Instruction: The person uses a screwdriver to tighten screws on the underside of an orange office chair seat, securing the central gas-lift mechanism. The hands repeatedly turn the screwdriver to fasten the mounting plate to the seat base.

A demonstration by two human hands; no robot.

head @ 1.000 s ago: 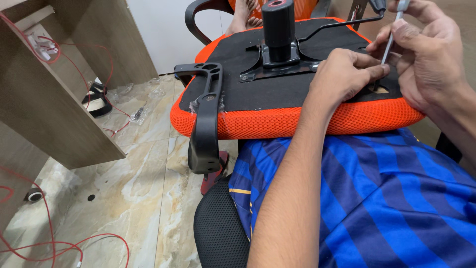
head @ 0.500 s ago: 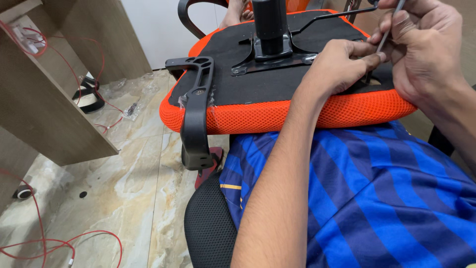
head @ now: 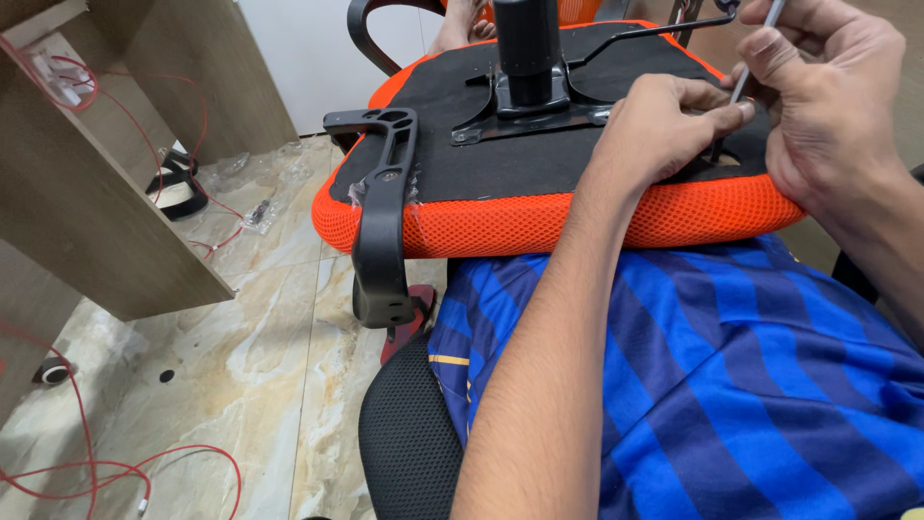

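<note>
An upturned orange mesh chair seat [head: 539, 217] with a black underside rests on my lap. A black armrest bracket [head: 383, 207] hangs off its left edge, and a black cylinder column [head: 526, 48] stands on a metal plate [head: 520, 120] at its centre. My left hand [head: 664, 120] presses on the black underside, fingertips pinched near a dark opening. My right hand [head: 828, 91] grips a thin silver tool [head: 756, 48], its tip pointing down beside my left fingertips.
A wooden desk panel [head: 115, 183] stands at the left with red wires [head: 115, 472] trailing on the marble floor. A black mesh chair back [head: 409, 443] lies below my lap. Someone's bare foot [head: 462, 24] shows behind the seat.
The view has shifted, so the seat sits further right in frame. My hands stay at the same spot on the seat, with the tool held a little more upright.
</note>
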